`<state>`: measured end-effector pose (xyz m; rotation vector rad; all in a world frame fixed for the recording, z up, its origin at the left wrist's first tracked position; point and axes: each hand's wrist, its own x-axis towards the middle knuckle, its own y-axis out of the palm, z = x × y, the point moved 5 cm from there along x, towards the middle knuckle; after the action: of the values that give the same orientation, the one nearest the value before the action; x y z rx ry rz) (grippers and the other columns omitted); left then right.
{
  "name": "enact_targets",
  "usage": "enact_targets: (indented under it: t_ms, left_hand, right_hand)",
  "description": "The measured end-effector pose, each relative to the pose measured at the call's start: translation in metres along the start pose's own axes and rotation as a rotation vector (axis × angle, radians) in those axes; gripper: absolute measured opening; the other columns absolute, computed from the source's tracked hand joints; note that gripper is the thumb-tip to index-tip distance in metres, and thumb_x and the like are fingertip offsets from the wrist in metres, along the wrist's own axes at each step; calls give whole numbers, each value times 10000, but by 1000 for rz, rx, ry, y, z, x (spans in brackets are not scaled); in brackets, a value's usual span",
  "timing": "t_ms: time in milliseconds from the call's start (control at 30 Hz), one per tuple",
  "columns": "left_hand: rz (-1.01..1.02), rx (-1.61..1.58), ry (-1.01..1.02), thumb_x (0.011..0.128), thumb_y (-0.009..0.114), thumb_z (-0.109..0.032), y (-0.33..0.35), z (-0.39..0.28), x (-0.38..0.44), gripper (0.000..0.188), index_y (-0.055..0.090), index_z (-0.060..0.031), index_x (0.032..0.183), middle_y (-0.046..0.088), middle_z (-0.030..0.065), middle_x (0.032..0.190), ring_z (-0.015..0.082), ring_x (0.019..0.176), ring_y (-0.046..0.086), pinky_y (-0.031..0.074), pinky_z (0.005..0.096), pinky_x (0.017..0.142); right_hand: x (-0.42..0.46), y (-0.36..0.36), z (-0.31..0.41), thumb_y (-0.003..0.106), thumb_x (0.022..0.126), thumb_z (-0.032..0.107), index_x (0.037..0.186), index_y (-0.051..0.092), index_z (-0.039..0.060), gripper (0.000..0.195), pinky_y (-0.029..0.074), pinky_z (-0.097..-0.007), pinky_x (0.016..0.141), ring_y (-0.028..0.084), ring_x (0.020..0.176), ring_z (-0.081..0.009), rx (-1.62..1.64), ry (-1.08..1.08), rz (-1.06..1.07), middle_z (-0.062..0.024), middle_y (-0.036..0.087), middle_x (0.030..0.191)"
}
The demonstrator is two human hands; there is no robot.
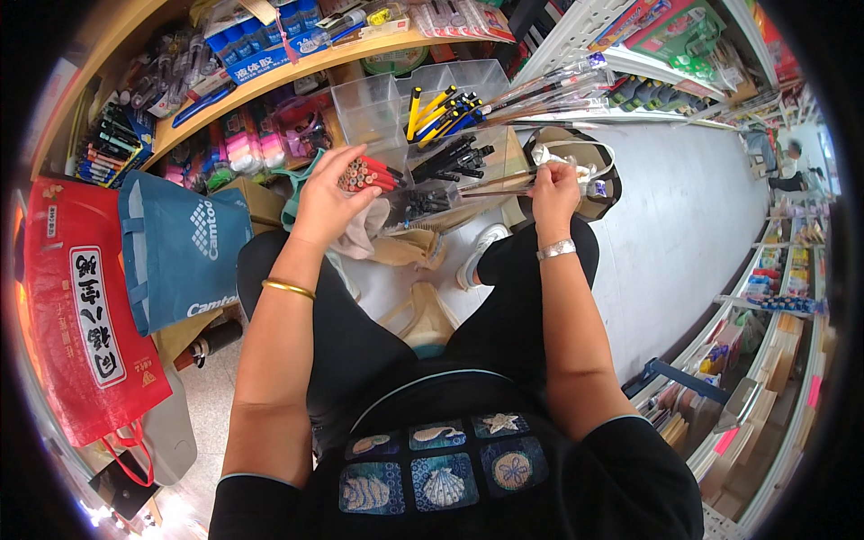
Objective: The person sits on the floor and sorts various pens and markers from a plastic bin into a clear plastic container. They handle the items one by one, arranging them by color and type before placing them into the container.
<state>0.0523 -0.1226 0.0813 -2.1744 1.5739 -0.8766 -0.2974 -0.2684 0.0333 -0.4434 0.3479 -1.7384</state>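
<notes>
My left hand (327, 202) is curled around a bundle of red pencils (368, 174), their ends facing me, at the left side of a clear plastic organizer (368, 93). Thumb and fingertips of my right hand (557, 192) are pinched together at the organizer's right side, on thin brown sticks (496, 192) that look like brush handles. Yellow-and-black pens (435, 111) stand in one compartment. Black pens (455, 158) lie in the one nearer me, and small black items (426, 202) fill the front one. Long paintbrushes in clear sleeves (550, 88) stick out to the right.
A wooden shelf (358, 50) holding glue bottles (260, 34) curves behind the organizer. To my left are a blue bag (185, 250) and a red bag (88, 304). An open bag (574, 155) stands beyond my right hand. Stocked shelves (763, 324) line the right; a person (788, 162) is far off.
</notes>
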Motion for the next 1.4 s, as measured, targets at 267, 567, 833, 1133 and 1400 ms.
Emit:
enact_targets:
  t_ms: [267,567,833,1133,1400]
  left_hand:
    - [-6,14,0,726,852,-144,-2,1,0,599,635,-63,1278,626,117,1278,303,1174,607,485,361,1018]
    - [30,-53,-35,735,842,-121,0,-1,0,626,615,-36,1312,618,146,1288,314,1207,584,451,372,1047]
    - [28,-27,-38,730,845,-121,-1,-2,0,626,618,-37,1307,617,151,1293,319,1218,583,451,371,1051]
    - [19,-32,-18,728,847,-113,0,-1,0,615,621,-33,1294,622,146,1279,312,1209,587,452,372,1047]
    - [26,-26,-29,729,844,-116,0,-1,0,624,619,-36,1306,619,139,1286,302,1208,587,448,368,1051]
  right_hand:
    - [32,18,44,668,967,150,1055,548,19,198,514,-282,623,615,673,-128,746,256,54,-47,632,890]
    - [39,-2,65,652,991,200,965,554,14,212,492,-234,604,621,664,-108,672,7,-64,-50,632,808]
    - [30,-56,100,629,1004,165,999,519,2,197,522,-253,644,621,681,-118,661,-234,-301,-79,637,854]
    - [13,-79,99,635,1004,175,1013,531,9,196,480,-246,655,575,675,-99,644,-260,-333,-39,609,800]
    - [-7,-21,30,661,975,141,916,559,7,179,529,-262,657,659,704,-113,341,-119,-91,-54,663,800]
